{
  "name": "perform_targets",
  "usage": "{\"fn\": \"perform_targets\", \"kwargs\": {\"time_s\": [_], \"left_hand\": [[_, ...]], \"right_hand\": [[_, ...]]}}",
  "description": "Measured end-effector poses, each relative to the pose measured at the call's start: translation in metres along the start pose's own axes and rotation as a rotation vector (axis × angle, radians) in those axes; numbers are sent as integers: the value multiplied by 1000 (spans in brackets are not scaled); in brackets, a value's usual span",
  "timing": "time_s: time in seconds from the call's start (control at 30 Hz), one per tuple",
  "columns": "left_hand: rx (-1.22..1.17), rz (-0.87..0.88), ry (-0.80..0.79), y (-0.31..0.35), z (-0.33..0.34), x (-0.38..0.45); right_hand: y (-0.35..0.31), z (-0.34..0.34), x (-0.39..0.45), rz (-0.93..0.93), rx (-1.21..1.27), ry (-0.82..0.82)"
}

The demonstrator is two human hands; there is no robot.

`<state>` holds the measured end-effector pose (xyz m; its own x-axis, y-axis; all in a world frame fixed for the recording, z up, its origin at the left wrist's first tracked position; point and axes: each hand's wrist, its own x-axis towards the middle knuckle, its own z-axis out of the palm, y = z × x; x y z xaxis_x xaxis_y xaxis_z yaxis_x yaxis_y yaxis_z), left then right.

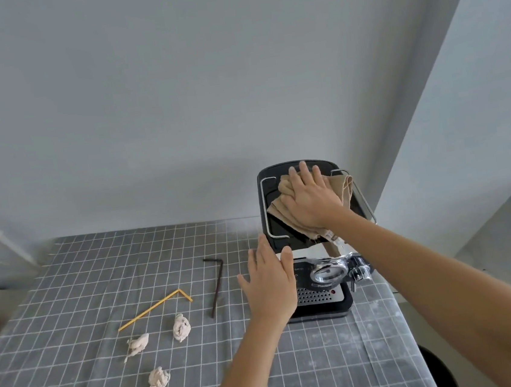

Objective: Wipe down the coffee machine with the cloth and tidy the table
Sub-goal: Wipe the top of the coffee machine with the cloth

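1. Nearest the person, left of the left hand point(270, 283), three crumpled paper wads point(158, 380) lie on the checked tablecloth point(313, 363) with a bent yellow straw point(156, 307) and a dark hex key point(216, 287); a careless sweep could send them off the near edge.
2. At the left hand, straight fingers brace the left side of the espresso machine point(318, 297); if that hand slips, hard rubbing could likely slide the machine.
3. Beyond it, the right hand point(310, 200) presses a tan cloth point(343, 188) flat on the machine's top, fingers spread. A hanging cloth corner may snag the chrome group head point(328, 272).
4. Right of the right arm, the table edge runs close to the machine; open room lies leftward.
5. Farthest off, the wall sits just behind, limiting backward strokes.
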<state>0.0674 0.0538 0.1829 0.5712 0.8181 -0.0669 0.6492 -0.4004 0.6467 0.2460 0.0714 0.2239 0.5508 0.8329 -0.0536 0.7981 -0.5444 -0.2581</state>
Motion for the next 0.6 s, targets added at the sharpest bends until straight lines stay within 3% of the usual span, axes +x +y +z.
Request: {"fn": "perform_targets", "kwargs": {"time_s": [0.17, 0.4, 0.6], "left_hand": [[-4, 3, 2, -2, 4, 1], [5, -3, -20, -2, 2, -3], [13, -9, -6, 0, 3, 1]], "right_hand": [[7, -7, 31, -3, 16, -37], [25, 4, -12, -175, -15, -58], [0, -1, 18, 109, 16, 10]]}}
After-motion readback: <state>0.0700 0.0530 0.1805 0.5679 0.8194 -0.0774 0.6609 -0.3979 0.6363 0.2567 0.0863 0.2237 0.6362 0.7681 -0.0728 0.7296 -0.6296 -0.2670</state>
